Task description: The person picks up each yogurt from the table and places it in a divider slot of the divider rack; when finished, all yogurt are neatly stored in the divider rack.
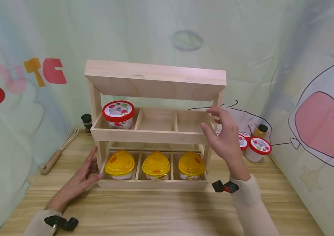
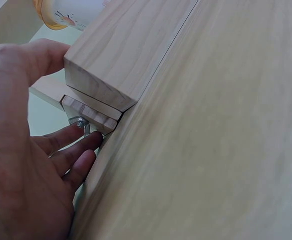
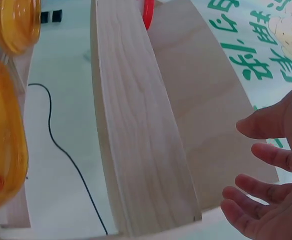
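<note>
Left hand [image 1: 80,178] flat vs rack [image 1: 152,136] base corner; right hand [image 1: 224,137] open (touching nothing) by upper edge.

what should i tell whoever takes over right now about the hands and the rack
Left hand: open, fingers resting against the rack's bottom left corner on the table.
Right hand: open, holding nothing, raised by the right end of the upper tray.
Upper tray: one red-lid cup in the left slot; middle and right slots bare.
Lower tray: all three slots filled with yellow-lid cups.
Two more red-lid cups sit on the table right of the rack.
Done: lower row full, one upper slot filled.
Left, likely: the two bare upper slots, with the table's red cups seemingly meant for them.
</note>
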